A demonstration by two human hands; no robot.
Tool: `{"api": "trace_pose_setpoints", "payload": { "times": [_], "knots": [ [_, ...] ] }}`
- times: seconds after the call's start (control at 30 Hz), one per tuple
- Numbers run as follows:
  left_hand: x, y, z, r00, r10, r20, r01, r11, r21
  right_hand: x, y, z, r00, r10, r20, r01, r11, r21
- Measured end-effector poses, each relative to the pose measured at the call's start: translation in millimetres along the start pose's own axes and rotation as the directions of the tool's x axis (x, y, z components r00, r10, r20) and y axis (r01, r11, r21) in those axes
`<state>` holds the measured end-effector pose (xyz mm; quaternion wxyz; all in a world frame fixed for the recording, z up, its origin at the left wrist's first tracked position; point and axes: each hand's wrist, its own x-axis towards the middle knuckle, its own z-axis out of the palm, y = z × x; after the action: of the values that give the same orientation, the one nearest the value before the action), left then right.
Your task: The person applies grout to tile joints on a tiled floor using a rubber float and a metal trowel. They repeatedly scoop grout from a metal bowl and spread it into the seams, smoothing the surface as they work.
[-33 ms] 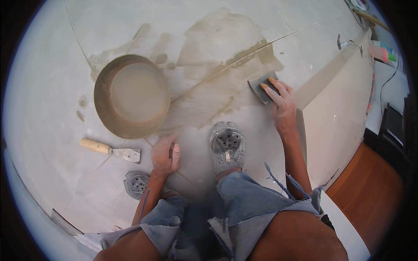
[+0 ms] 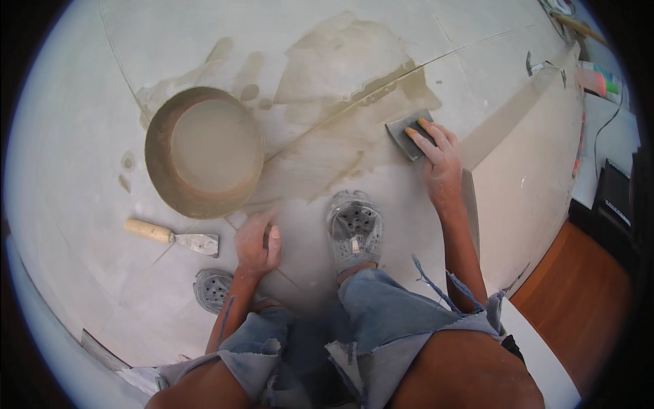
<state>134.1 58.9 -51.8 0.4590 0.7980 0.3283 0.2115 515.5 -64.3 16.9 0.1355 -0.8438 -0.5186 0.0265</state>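
Observation:
My right hand [image 2: 443,163] presses a dark grey, rectangular flexible pad [image 2: 409,140] onto the damp tiled floor, two yellowish-tipped fingers lying over its top. Its exact kind is hard to tell. Near my left shoe, my left hand [image 2: 257,242] is curled with the thumb up, low over the floor. A dark patch shows between thumb and fingers, and whatever they hold, if anything, cannot be made out. Beyond that hand stands a round basin [image 2: 157,160] of cloudy beige-grey water. A putty knife [image 2: 170,236] with a wooden handle lies on the floor to the left.
Wet beige smears [image 2: 340,65] spread along a tile joint ahead. My grey clogs, the right shoe [image 2: 355,228] and left shoe [image 2: 213,290], stand on the floor. A pale raised panel [image 2: 524,177] rises at the right, with a brown wooden surface [image 2: 575,307] and a black device [image 2: 615,194] beyond.

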Motion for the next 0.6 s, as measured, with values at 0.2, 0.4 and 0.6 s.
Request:
{"api": "trace_pose_setpoints", "payload": {
  "times": [0.2, 0.4, 0.6],
  "knots": [
    [3.0, 0.9, 1.7, 1.0, 0.025, 0.011, -0.026, 1.0, 0.011, 44.4, 11.3, 13.6, 0.999, -0.002, -0.043, 0.004, 0.999, 0.052],
    [3.0, -5.1, 3.9, 1.0, 0.02, -0.016, -0.02, 1.0, 0.015, 63.8, 10.8, 6.6, 0.998, -0.025, -0.059, 0.029, 0.997, 0.071],
    [7.5, 0.4, 2.0, 1.0, 0.017, 0.001, -0.017, 1.0, 0.001, 43.5, 25.9, 9.0, 0.999, 0.002, -0.053, 0.001, 0.998, 0.058]
  ]
}}
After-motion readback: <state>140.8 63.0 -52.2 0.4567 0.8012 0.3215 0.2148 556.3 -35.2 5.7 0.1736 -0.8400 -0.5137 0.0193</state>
